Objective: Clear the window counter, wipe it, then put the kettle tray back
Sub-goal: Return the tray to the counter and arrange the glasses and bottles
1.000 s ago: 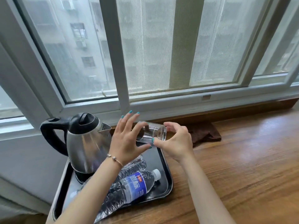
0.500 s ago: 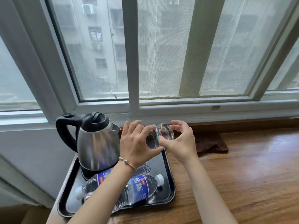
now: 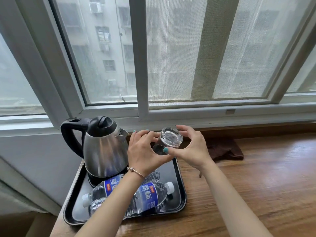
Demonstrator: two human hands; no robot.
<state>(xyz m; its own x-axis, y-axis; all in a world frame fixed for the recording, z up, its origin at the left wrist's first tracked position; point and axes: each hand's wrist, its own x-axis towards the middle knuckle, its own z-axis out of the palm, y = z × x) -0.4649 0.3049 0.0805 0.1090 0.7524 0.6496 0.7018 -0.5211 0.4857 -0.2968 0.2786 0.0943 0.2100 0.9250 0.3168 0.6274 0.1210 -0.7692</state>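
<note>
A clear drinking glass [image 3: 168, 141] is held above the back right corner of the black kettle tray [image 3: 181, 190], turned with its thick base up and towards me. My left hand [image 3: 142, 153] and my right hand [image 3: 191, 147] both hold it, fingers and thumbs curled round its sides. On the tray stand a steel kettle [image 3: 104, 147] with a black handle at the back left and two plastic water bottles [image 3: 148, 195] lying on their sides at the front, partly hidden by my left forearm. The tray sits at the left end of the wooden counter [image 3: 256, 185].
A dark brown cloth [image 3: 224, 149] lies crumpled on the counter against the window sill, just right of my right hand. The window frame [image 3: 142, 106] runs along the back. The counter's left edge drops off beside the tray. A small dark speck [image 3: 200, 175] lies near the tray's right rim.
Both hands have turned the glass from lying sideways to base up, staying over the tray's back right corner. The camera has shifted, so the scene sits further right in view.
</note>
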